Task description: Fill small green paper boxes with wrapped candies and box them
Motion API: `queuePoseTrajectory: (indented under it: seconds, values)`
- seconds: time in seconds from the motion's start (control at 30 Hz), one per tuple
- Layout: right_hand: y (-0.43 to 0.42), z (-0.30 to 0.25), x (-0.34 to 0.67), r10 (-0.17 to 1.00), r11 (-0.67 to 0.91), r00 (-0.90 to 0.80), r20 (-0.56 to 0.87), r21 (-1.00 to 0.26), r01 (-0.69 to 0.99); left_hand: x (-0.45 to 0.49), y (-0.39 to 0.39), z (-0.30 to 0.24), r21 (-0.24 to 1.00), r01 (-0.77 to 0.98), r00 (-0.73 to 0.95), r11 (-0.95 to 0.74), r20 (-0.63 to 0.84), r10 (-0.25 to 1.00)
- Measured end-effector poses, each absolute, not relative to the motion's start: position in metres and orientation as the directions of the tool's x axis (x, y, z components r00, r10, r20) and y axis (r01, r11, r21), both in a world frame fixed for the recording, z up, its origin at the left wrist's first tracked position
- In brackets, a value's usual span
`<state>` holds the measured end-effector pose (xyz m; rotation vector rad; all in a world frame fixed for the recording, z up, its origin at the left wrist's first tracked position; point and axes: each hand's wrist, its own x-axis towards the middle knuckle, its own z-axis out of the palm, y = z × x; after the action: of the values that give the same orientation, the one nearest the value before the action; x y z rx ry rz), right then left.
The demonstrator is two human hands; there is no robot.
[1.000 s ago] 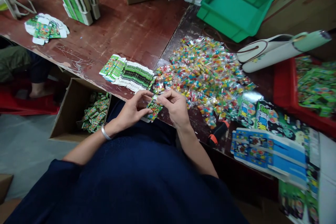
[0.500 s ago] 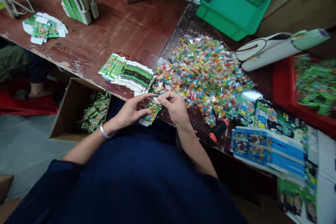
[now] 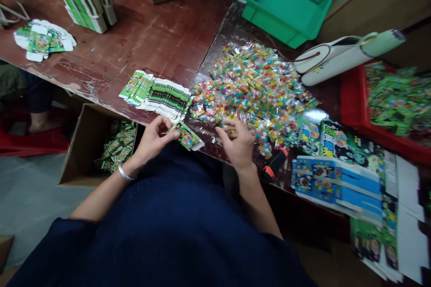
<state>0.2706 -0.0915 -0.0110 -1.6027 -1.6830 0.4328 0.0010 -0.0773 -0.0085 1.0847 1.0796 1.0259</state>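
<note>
My left hand (image 3: 155,140) is closed on a small green printed candy box (image 3: 189,136), pinched at one end between thumb and fingers. The box lies tilted in front of my body, a white flap showing at its right end. My right hand (image 3: 238,143) is at the near edge of a heap of clear candy packets (image 3: 256,85), thumb apart from curved fingers. Colourful candy shows behind those fingers; I see nothing clearly gripped. Just beyond my left hand, a row of flattened green and white boxes (image 3: 158,94) lies on the table.
Below the table edge stands a cardboard carton (image 3: 79,143) of small green packs. A green tray (image 3: 286,6), a red bin (image 3: 350,98), a white holder (image 3: 330,65), a black-and-orange tool (image 3: 275,163) and blue printed card (image 3: 336,184) are rightward. Stacked boxes (image 3: 84,2) stand far left.
My right hand has left the box and moved right to the candy heap. My left hand has shifted left, and the box has turned, its free end now pointing right.
</note>
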Motion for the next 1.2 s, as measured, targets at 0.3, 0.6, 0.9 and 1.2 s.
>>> queuePoseTrajectory:
  seconds: [0.3,0.6,0.9,1.2]
  values:
    - [-0.078,-0.044,0.318,0.868,0.337,-0.212,0.450,-0.218,0.916,0.011,-0.074,-0.014,0.921,-0.198,0.345,0.335,-0.254,0.903]
    - [-0.078,-0.032,0.320,0.914,0.367,-0.301,0.271,-0.239,0.899,0.013,-0.071,-0.015,0.948,-0.150,0.364,0.279,-0.210,0.908]
    - [-0.072,-0.037,0.306,0.878,0.235,0.073,0.472,-0.559,0.795,0.021,-0.070,-0.009,0.984,0.074,0.422,0.159,-0.175,0.889]
    - [-0.082,0.021,0.244,0.888,0.319,0.144,0.437,-0.810,0.492,0.032,-0.073,-0.014,0.994,0.090,0.427,0.063,-0.096,0.899]
